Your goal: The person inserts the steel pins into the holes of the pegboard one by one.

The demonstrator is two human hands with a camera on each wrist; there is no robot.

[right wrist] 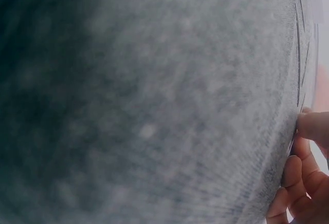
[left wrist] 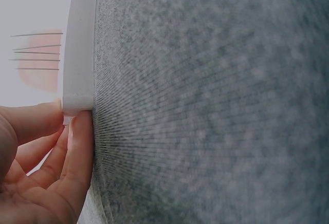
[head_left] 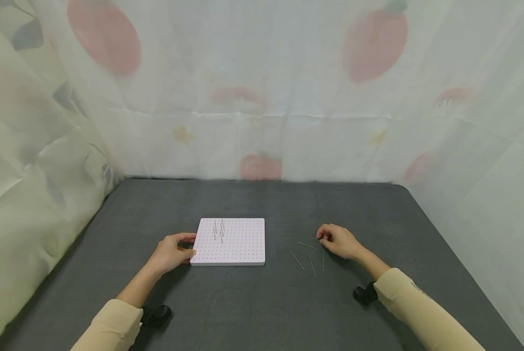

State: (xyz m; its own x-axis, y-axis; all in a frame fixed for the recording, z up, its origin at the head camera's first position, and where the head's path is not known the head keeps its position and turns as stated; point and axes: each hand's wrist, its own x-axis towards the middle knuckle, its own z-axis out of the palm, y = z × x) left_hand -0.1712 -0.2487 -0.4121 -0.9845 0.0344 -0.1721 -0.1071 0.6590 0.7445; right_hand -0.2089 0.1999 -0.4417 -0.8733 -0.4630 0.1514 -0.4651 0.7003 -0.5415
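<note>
A white pegboard with rows of small coloured dots lies on the dark table. Several thin metal pins stand upright in its upper left part. At the board's left edge, my left hand holds it, thumb on the top rim and fingers against the side and lower edge. My right hand is down at the tabletop, right of the board, thumb and index finger pinching a thin metal pin whose end pokes out to the left. Its other end is hidden by the fingers.
Several loose metal pins lie scattered on the grey table between the board and my right hand. Fabric curtains with fruit prints hang behind the table and along both sides. Black wrist devices sit below both sleeves.
</note>
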